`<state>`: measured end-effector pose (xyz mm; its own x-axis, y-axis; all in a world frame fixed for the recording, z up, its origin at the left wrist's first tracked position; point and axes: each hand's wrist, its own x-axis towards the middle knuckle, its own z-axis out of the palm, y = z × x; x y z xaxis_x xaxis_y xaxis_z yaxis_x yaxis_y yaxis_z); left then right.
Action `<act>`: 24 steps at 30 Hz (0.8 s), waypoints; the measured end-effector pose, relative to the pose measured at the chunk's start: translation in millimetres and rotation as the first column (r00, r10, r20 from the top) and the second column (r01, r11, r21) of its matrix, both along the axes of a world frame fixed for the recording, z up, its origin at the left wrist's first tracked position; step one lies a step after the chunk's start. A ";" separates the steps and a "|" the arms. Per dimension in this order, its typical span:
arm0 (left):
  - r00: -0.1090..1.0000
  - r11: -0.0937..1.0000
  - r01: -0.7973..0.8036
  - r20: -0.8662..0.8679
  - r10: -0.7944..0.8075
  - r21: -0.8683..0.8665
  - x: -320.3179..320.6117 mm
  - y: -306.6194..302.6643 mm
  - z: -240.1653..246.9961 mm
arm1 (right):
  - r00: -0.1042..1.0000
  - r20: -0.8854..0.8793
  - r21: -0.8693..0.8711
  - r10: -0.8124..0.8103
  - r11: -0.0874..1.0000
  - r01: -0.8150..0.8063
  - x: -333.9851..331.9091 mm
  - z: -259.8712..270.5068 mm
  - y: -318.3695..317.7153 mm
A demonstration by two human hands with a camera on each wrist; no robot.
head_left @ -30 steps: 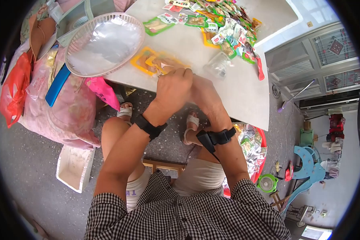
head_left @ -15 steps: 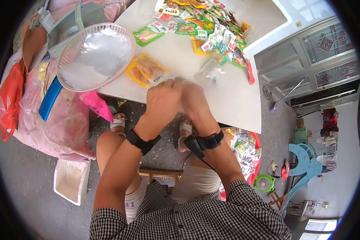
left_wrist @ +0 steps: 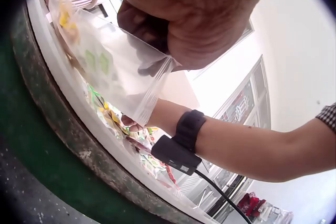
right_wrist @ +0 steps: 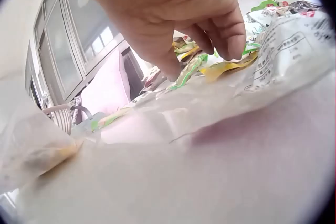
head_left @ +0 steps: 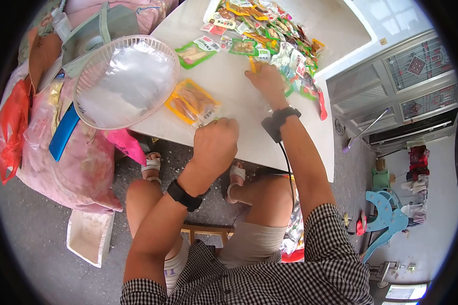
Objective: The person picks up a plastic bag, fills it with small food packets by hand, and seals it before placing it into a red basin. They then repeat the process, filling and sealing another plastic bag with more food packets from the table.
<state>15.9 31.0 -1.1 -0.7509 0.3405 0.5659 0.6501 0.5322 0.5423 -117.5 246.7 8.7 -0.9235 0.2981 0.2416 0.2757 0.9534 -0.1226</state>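
My left hand grips the open-end edge of a clear plastic bag near the table's front edge. Yellow-edged food packets lie at the bag's far end, and yellow shows through the film in the left wrist view. Farther forward, my right hand reaches to the near side of a heap of small food packets. In the right wrist view its fingertips come down at a yellow-edged packet, thumb and fingers apart. A green-edged packet lies left of the heap.
An oval plastic basket with clear bags inside stands on the left of the white table. Beside it are a blue handle and a pink bag. A white foam box sits on the floor.
My right hand has left the left hand's side and moved forward to the packet heap. The left hand stays by the bag near the table edge.
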 end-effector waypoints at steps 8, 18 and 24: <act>1.000 1.000 0.003 -0.009 -0.003 0.002 -4.1 -5.3 4.7 | 0.984 0.178 0.291 0.011 0.955 -0.063 -12.8 0.2 9.3; 1.000 0.999 -0.009 0.000 0.009 -0.039 -2.1 -4.4 -1.6 | 0.876 0.181 -0.011 0.447 0.892 -0.453 88.0 25.9 -21.7; 1.000 0.999 -0.009 -0.006 0.009 -0.047 -0.2 -2.2 -6.1 | 0.924 -0.068 -0.153 0.377 0.911 -0.383 59.5 17.8 0.7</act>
